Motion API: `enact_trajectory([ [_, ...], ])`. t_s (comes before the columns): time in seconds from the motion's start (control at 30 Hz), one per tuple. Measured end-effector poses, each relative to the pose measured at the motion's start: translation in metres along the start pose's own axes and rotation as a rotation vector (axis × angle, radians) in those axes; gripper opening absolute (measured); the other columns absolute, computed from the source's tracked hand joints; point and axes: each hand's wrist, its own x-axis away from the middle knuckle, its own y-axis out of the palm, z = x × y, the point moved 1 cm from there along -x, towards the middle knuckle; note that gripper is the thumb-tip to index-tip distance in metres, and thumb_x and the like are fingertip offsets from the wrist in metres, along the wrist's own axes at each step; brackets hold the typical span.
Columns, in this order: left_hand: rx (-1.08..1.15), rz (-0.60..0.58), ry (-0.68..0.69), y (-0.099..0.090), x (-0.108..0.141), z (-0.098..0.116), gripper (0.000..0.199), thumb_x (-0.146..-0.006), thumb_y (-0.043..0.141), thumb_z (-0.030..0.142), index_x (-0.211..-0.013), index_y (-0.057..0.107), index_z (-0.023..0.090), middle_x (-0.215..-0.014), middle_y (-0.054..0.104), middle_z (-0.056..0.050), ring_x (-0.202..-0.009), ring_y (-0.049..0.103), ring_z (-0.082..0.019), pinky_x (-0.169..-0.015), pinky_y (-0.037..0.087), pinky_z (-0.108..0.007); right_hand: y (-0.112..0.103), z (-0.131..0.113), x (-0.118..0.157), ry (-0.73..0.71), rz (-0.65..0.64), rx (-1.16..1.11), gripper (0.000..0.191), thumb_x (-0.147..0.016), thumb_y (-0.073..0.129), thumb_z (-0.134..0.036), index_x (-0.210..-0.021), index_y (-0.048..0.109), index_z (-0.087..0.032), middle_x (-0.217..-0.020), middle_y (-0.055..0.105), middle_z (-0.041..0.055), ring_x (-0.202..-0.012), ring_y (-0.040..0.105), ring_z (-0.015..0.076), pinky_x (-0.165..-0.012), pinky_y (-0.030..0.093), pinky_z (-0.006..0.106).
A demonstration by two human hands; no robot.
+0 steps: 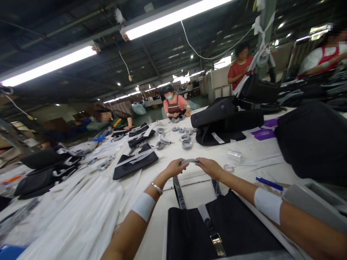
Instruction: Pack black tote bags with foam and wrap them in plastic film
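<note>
My left hand [176,168] and my right hand [210,167] are both closed on a grey, film-wrapped strap [191,161], one at each end of it. Below them a black bag [233,224] lies on the white table, with a gold-coloured buckle [217,243] on its front tab. Two dark wrapped handle sides [178,193] rise from the bag's top edge toward my hands. Whether the strap I grip is joined to them, I cannot tell.
Beyond my hands lie several coiled grey straps [186,142] and black bag pieces [135,162]. White sheets [78,216] spread at left. To the right are a tape roll [235,155], a blue pen [269,183], a grey bin [311,198] and black bags [314,141]. A co-worker [176,104] works across the table.
</note>
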Motion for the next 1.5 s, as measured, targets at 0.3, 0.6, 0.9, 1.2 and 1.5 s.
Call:
enact_trajectory([
  [0.3, 0.084, -0.128, 0.065, -0.021, -0.019, 0.027, 0.057, -0.081, 0.053, 0.07, -0.088, 0.069, 0.015, -0.068, 0.061, -0.001, -0.059, 0.052, -0.013, -0.057, 0.041, -0.024, -0.01, -0.017, -0.002, 0.033, 0.007, -0.088, 0.027, -0.095, 0.049, -0.045, -0.104, 0.061, -0.022, -0.098, 0.071, 0.0076, -0.087, 0.065, 0.0226, -0.073, 0.041, 0.029],
  [0.6, 0.102, 0.201, 0.078, -0.009, -0.02, 0.031, 0.044, -0.084, 0.057, 0.057, -0.095, 0.072, 0.017, -0.071, 0.064, -0.002, -0.069, 0.055, -0.016, -0.066, 0.039, -0.026, -0.004, -0.003, 0.016, 0.268, -0.064, -0.407, 0.038, -0.089, 0.05, -0.055, -0.093, 0.063, -0.02, -0.067, 0.064, 0.0009, -0.065, 0.06, 0.0193, -0.068, 0.044, 0.031],
  [0.9, 0.167, 0.263, 0.127, -0.021, -0.015, 0.022, 0.05, -0.09, 0.045, 0.058, -0.071, 0.064, 0.017, -0.059, 0.051, 0.003, -0.06, 0.046, -0.013, -0.06, 0.035, -0.024, -0.024, -0.012, 0.028, 0.465, -0.36, -1.495, 0.039, -0.091, 0.057, -0.047, -0.115, 0.065, -0.018, -0.104, 0.065, 0.0093, -0.092, 0.062, 0.0187, -0.095, 0.049, 0.039],
  [1.2, 0.167, 0.096, 0.157, -0.012, -0.004, 0.025, 0.044, -0.089, 0.049, 0.057, -0.087, 0.07, 0.017, -0.065, 0.059, 0.002, -0.06, 0.05, -0.013, -0.058, 0.037, -0.024, -0.017, 0.006, 0.038, 0.357, -0.258, -0.976, 0.047, -0.071, 0.078, -0.05, -0.104, 0.073, -0.017, -0.082, 0.065, 0.0011, -0.075, 0.057, 0.014, -0.074, 0.046, 0.028],
  [1.5, -0.067, 0.284, 0.007, -0.021, -0.006, 0.012, 0.051, -0.09, 0.045, 0.06, -0.086, 0.073, 0.017, -0.08, 0.069, -0.008, -0.077, 0.06, -0.022, -0.069, 0.038, -0.029, -0.018, -0.005, 0.054, 0.236, -0.281, -0.91, 0.06, -0.069, 0.075, -0.051, -0.118, 0.065, -0.018, -0.1, 0.07, 0.0057, -0.098, 0.063, 0.0255, -0.086, 0.048, 0.036],
])
